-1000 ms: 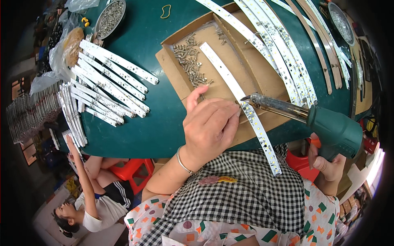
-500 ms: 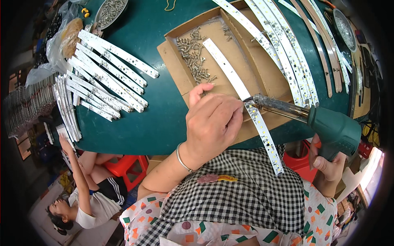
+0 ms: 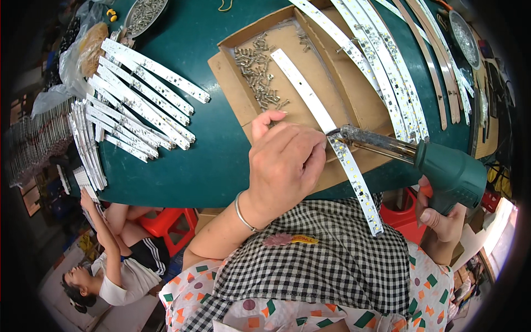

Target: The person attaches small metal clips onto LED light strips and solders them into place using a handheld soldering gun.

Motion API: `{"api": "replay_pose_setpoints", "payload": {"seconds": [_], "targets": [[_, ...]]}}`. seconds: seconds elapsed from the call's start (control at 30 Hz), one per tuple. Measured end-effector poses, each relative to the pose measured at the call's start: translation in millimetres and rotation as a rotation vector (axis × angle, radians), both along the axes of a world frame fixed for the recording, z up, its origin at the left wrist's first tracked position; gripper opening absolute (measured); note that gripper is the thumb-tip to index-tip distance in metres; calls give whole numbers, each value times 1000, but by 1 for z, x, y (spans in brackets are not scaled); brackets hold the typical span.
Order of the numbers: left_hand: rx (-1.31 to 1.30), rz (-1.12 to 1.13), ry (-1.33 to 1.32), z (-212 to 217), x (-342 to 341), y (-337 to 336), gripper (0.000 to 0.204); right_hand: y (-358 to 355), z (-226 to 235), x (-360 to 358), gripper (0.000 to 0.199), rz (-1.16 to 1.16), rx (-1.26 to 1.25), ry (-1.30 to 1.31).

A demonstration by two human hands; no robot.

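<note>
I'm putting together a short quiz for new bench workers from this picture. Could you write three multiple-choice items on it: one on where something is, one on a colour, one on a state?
1. Where do the small metal clips lie?
A. in the cardboard tray
B. on the red stool
C. in the person's lap

2. What colour is the body of the heat gun?
A. yellow
B. green
C. white

3. How is the heat gun held?
A. lying loose on the table
B. gripped by the right hand
C. hanging from a hook

Answers:
1 A: the metal clips are heaped inside the cardboard tray.
2 B: the heat gun has a dark green body.
3 B: the right hand wraps its handle, its nozzle at the white strip beside the left hand.
</note>
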State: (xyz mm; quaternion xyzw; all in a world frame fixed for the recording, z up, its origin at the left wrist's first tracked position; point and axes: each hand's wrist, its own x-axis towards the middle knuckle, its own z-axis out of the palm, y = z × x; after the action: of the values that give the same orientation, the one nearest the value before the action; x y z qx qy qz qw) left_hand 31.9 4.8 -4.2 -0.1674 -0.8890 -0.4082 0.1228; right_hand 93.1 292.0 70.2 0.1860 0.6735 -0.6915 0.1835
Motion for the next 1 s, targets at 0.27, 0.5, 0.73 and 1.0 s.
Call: {"api": "replay_pose_setpoints", "payload": {"seconds": [0.27, 0.5, 0.73, 1.0], "targets": [[-12, 0, -74, 7, -3, 0, 11, 8, -8, 2, 53, 69, -64, 78], [-17, -12, -64, 7, -4, 1, 12, 7, -15, 11, 66, -81, -72, 121], [-10, -22, -30, 6, -5, 0, 15, 5, -5, -3, 76, -83, -185, 55], [-7, -21, -31, 7, -4, 1, 16, 8, -15, 6, 61, -23, -131, 18]]}}
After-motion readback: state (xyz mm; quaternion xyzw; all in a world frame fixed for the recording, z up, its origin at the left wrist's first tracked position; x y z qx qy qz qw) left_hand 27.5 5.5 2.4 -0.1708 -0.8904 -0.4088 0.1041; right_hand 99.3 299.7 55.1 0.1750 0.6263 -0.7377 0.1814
